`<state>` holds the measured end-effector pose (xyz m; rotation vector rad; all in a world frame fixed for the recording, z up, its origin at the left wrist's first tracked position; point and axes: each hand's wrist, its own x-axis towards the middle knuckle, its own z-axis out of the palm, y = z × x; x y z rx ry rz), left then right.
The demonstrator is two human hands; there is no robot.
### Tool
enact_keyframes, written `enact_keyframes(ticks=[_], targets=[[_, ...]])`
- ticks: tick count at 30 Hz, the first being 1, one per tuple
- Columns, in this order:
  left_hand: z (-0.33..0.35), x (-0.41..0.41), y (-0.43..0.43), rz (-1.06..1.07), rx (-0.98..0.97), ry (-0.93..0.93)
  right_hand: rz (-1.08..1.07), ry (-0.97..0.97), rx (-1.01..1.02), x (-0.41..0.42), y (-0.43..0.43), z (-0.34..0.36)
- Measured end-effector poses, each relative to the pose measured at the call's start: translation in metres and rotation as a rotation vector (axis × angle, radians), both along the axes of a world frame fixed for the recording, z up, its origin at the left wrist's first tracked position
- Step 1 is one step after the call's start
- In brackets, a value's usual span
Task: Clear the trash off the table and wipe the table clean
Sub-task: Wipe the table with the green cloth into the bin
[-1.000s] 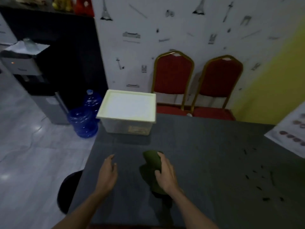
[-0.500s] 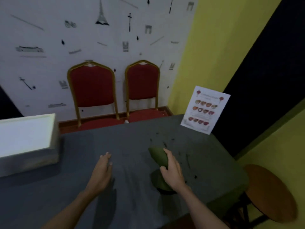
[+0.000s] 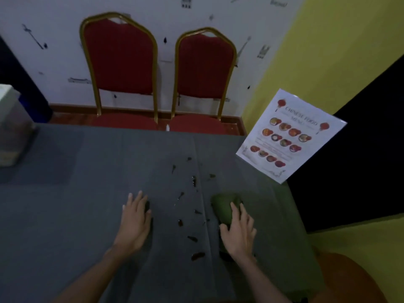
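Observation:
A grey cloth covers the table (image 3: 76,204). Several small dark scraps of trash (image 3: 194,239) lie scattered on it between my hands. My right hand (image 3: 239,231) presses flat on a folded green cloth (image 3: 222,207) to the right of the scraps. My left hand (image 3: 135,217) rests palm down on the table left of the scraps, fingers spread, with a dark scrap just at its fingertips. It holds nothing.
A paper food menu (image 3: 290,136) lies at the table's far right corner, overhanging the edge. A white-lidded plastic box (image 3: 8,127) stands at the far left. Two red chairs (image 3: 120,62) face the far side. A round brown stool (image 3: 349,278) is at the right.
The view has swung right and both hands have slid right across the table. The green cloth under my right hand has passed the scraps, which now lie between the hands.

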<state>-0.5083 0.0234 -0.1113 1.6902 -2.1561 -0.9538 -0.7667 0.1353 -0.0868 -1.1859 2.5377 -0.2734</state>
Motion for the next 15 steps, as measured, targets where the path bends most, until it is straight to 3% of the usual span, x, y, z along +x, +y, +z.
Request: enact_keyframes(ticks=[9, 15], targets=[[-0.043, -0.014, 0.024, 0.074, -0.164, -0.186, -0.029, 0.208, -0.150, 0.002, -0.028, -0.039], [-0.049, -0.007, 0.025, 0.062, -0.237, -0.224, 0.498, 0.219, -0.272, 0.034, -0.025, -0.047]])
